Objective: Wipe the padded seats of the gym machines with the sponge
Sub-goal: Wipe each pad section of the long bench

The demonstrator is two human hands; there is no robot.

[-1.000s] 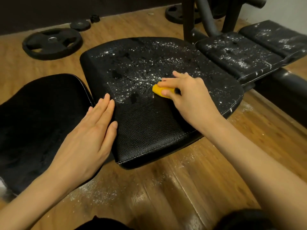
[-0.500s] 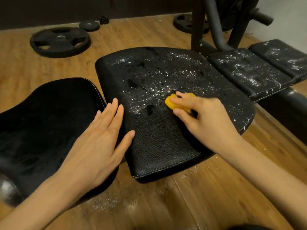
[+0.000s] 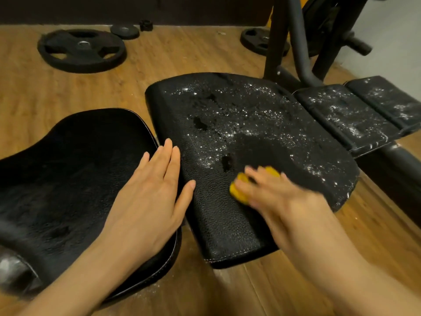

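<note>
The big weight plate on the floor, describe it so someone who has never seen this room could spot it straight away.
Start at the speckled padded seat in the middle and look past its far left corner across the wooden floor. The big weight plate lies flat there near the dark wall. It is the largest disc, with three grip cutouts and a shiny metal hub, unlike the small plain disc behind it.

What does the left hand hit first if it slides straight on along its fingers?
The left hand points up and slightly right. Its fingers already lie at the left edge of the middle seat pad, so it would likely ride further onto that speckled pad; depth is unclear.
</note>
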